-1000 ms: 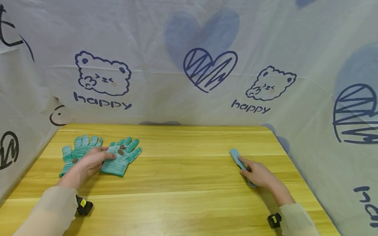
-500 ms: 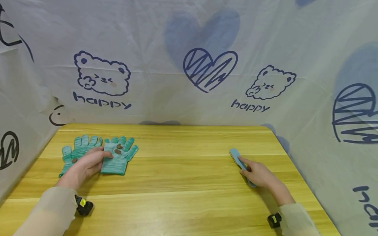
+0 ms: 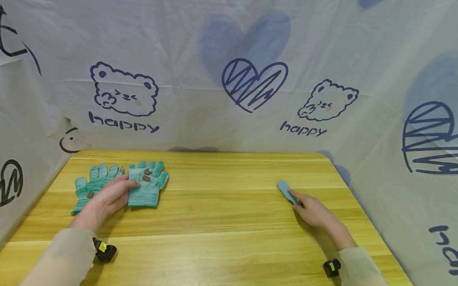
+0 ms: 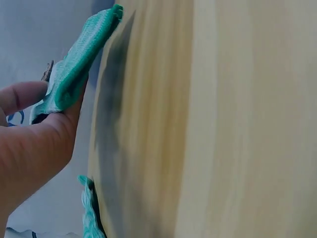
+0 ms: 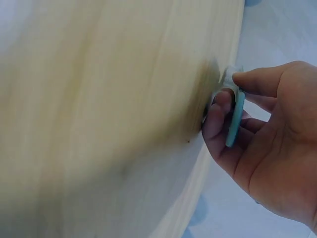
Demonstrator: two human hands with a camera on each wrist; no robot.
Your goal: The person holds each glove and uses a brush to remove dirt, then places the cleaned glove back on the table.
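Observation:
My left hand (image 3: 113, 194) pinches a green-and-white knit glove (image 3: 144, 192) by its left side, thumb on top. Two brown patches (image 3: 146, 178) lie on that glove near its fingers. In the left wrist view the held glove (image 4: 81, 59) is raised off the table, its shadow below. A matching glove (image 3: 101, 180) with one brown spot lies flat on the table, partly behind my left hand. Over on the right, my right hand (image 3: 315, 210) grips a light blue brush (image 3: 285, 190) with short bristles along one side. In the right wrist view my fingers curl round its blue handle (image 5: 236, 119).
A yellow wood-grain table (image 3: 222, 222) spans the space between my hands. White sheeting (image 3: 193, 111) printed with hearts, bears and lettering hangs behind it and at both sides. Each wrist wears a small black camera, as on the left wrist (image 3: 105, 251).
The held glove first shifts left, then rises and turns more upright in my left hand. The brush tilts slightly in my right hand, its handle end now hidden. The other glove stays put.

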